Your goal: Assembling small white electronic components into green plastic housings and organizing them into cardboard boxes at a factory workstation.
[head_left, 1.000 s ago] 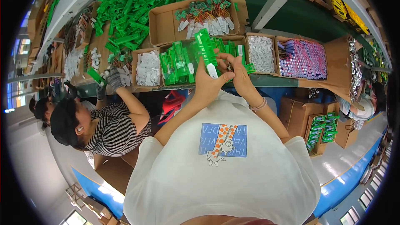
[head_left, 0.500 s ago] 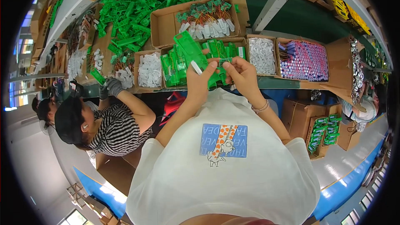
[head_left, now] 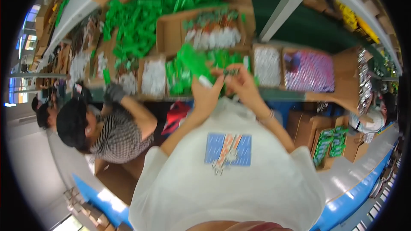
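My left hand [head_left: 206, 99] is closed around a long green translucent plastic case [head_left: 191, 61], which tilts up and away to the left. A small white block [head_left: 205, 81] sits by the left thumb, against the case. Close beside it, my right hand [head_left: 243, 86] pinches a small green circuit board [head_left: 231, 72] between thumb and fingers. Motion smears the picture, so fine detail on the board and any wires cannot be made out. Both hands hover just over the near edge of an open box of green cases [head_left: 176, 79].
White parts fill boxes on the left [head_left: 153, 77] and right [head_left: 268, 66]; pink-wrapped cylindrical cells [head_left: 309, 73] lie farther right. Behind stands a carton of wired boards [head_left: 213, 25], beside a heap of green cases [head_left: 135, 23]. A co-worker's gloved hand [head_left: 114, 94] is at left.
The whole view has shifted slightly and blurred. My hands have come a little lower in it, keeping hold of the case and the circuit board. The co-worker's green piece now stands more upright.
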